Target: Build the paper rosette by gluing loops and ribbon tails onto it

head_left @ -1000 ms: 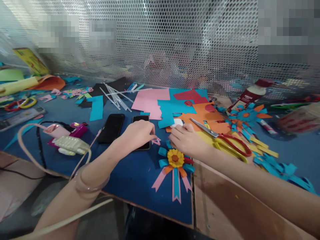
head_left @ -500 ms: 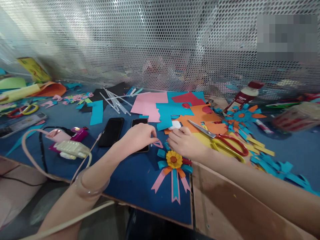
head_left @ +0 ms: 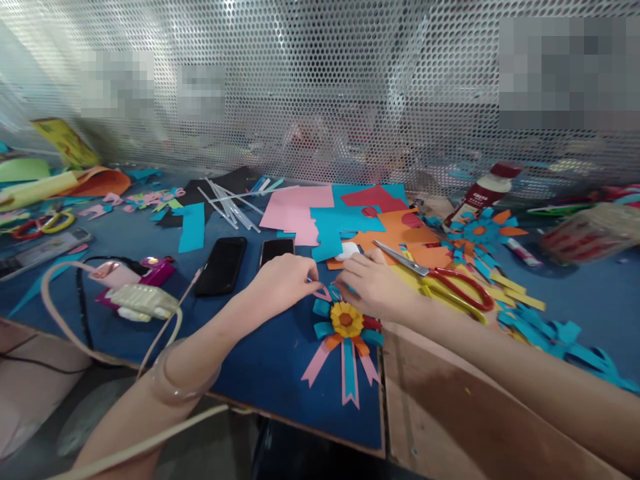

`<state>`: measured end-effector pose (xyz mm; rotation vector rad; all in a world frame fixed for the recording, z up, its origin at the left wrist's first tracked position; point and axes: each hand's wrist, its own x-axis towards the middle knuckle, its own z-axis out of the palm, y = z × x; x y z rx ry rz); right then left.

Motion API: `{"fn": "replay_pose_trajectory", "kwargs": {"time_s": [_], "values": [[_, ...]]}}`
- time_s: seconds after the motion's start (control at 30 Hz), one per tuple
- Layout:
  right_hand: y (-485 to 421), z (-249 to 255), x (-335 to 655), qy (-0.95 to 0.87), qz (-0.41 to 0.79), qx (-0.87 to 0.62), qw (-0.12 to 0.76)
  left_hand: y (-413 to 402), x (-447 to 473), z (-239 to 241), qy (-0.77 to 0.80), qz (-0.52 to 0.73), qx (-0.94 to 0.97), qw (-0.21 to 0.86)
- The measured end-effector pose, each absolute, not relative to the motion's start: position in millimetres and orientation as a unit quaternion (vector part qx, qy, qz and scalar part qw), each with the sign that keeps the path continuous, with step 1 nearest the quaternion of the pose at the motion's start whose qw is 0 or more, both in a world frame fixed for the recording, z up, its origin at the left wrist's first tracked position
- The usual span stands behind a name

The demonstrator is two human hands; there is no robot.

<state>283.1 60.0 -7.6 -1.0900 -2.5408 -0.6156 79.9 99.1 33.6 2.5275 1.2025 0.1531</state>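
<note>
A paper flower rosette [head_left: 347, 320] lies at the table's front edge, with a yellow centre, blue loops and pink and blue ribbon tails. Pinched between thumb and finger of my left hand [head_left: 290, 277] is a small pink paper loop [head_left: 323, 292], held at the rosette's upper left. My right hand [head_left: 370, 283] is curled at the rosette's top, beside the blue loops; its fingertips partly hide what they grip. Scissors [head_left: 440, 280] with red and yellow handles lie just right of my right hand, on coloured paper.
Two phones, one a black phone [head_left: 221, 265], lie left of my hands. Pink and blue paper sheets [head_left: 300, 210], glue sticks [head_left: 233, 207] and a blue paper flower [head_left: 481, 231] lie behind. A bottle [head_left: 483, 193] stands at right; plugs and cables [head_left: 145, 299] are at left.
My left hand has moved slightly right and down, bringing the pink paper loop closer to the rosette's top. My right hand has shifted slightly down, staying curled. The rosette has stayed in place.
</note>
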Motion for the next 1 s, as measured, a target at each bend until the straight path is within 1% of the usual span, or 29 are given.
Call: {"fn": "replay_pose_trajectory", "kwargs": {"time_s": [0.1,0.17,0.27,0.4,0.67,1.0], "values": [[63.4,-3.5,287.8,-0.872,-0.144,-0.422,0.200,96.9,81.0,34.0,0.421,0.059,0.889,0.167],[65.9,-2.4,291.2,-0.869,-0.101,-0.435,0.214,95.8,82.4,34.4,0.423,0.055,0.890,0.163],[68.2,-2.8,294.4,-0.868,-0.051,-0.443,0.219,94.2,85.5,34.9,0.427,0.046,0.888,0.163],[68.6,-5.5,294.3,-0.875,-0.008,-0.440,0.200,92.8,89.7,34.6,0.443,0.043,0.881,0.161],[70.3,-10.2,292.0,-0.876,0.002,-0.446,0.184,96.9,89.9,29.4,0.429,0.050,0.889,0.155],[69.7,-13.0,293.3,-0.878,0.001,-0.441,0.184,93.0,92.3,31.4,0.442,0.028,0.885,0.146]]}}
